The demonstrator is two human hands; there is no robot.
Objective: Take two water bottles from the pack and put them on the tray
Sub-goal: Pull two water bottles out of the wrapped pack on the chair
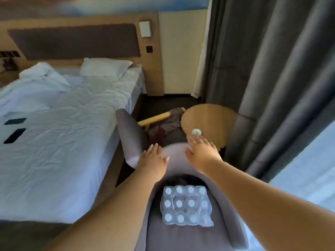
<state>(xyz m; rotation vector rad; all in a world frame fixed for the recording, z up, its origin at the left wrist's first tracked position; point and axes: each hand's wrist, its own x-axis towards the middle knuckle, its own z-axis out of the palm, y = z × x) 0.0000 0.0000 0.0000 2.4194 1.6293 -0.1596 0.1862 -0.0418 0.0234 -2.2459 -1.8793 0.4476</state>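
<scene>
Hands (154,156) (201,151) flat, fingers spread, palms down, above pack (186,205)

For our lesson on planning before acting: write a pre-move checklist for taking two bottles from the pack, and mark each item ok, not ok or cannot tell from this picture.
1. Pack within reach, on the chair seat below the arms: ok.
2. Left hand free, fingers spread: ok.
3. Right hand free, open flat: ok.
4. Hands on the pack: not ok; both are held out past it, above the chair back.
5. Wrap opened so bottles lift out: cannot tell; the film looks crumpled over the caps.
6. Tray in sight: not ok; only a round table with a small white thing shows.
</scene>
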